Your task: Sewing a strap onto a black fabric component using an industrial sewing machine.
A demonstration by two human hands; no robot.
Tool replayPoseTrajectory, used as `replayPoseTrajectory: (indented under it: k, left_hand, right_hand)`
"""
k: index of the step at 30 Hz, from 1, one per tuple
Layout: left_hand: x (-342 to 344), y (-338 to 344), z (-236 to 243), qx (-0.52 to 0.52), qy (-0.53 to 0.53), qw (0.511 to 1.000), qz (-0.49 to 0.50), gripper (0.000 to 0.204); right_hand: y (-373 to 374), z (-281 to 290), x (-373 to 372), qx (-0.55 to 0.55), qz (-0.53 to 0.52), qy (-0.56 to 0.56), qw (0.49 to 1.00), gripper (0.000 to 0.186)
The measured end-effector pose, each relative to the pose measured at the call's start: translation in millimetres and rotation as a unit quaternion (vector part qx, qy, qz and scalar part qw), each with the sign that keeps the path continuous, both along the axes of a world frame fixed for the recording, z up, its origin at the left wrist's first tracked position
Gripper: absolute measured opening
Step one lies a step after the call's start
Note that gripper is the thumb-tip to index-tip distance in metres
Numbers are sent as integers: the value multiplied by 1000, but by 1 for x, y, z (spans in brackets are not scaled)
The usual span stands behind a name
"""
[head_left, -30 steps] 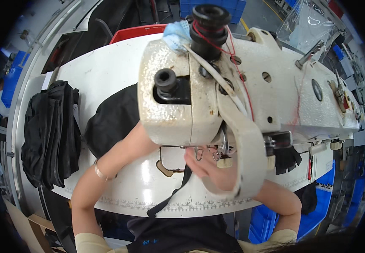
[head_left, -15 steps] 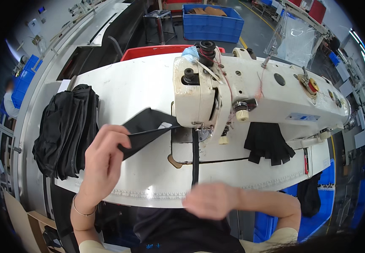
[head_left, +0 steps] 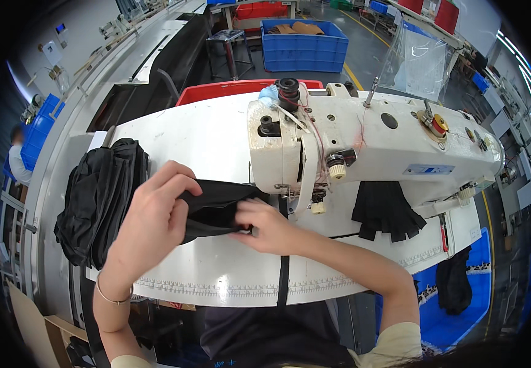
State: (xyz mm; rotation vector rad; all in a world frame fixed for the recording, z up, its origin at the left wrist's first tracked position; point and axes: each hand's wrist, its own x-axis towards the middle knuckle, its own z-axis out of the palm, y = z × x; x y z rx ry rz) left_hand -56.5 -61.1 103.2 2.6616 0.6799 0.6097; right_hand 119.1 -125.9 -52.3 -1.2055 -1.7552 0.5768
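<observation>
My left hand (head_left: 158, 218) is closed on the left end of a black fabric piece (head_left: 213, 211), its upper edge pinched between thumb and fingers. My right hand (head_left: 268, 226) grips the same piece at its right end, just left of the needle area. Between the hands the fabric gapes like a pocket or folded layers. Its far right end reaches toward the presser foot of a white sewing machine (head_left: 339, 135); the exact contact is hidden. A narrow black strip (head_left: 284, 279) runs from under the machine head down over the table's front edge.
A thick stack of black fabric pieces (head_left: 103, 199) lies on the left of the white table (head_left: 179, 273). Short black strips (head_left: 385, 211) lie under the machine arm, with a red-handled tool (head_left: 443, 233) nearby. Blue bins (head_left: 305, 52) stand behind and at lower right.
My right hand has moved from the table's front edge up to the fabric and taken hold of it. The fabric, formerly raised and folded in my left hand, is now spread open between both hands.
</observation>
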Motion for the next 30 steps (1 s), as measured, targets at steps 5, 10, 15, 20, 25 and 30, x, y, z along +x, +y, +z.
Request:
replayPoseTrajectory:
  k: [5,10,15,20,25,30]
  left_hand:
    - [-1,29,-38,213,85,971,64,19]
    - [17,-33,-104,30,0,998,-52,39]
    - [20,-40,-115,84,59,995,-7,42]
    - [51,-32,-148,177,8,978,-111,30]
    - [60,-3,-154,-84,-66,991,-80,28]
    - [53,2,-145,-175,-31,984,-28,22]
  right_hand:
    - [-25,6,2,-45,42,49,997,15]
    - [-46,25,-6,-181,2,103,978,26]
    - [-109,28,17,-7,29,-209,977,57]
    - [-126,9,10,-29,83,-362,928,79]
    - [-91,-8,35,80,-8,-342,936,58]
    - [-69,-34,58,41,-25,-288,956,44]
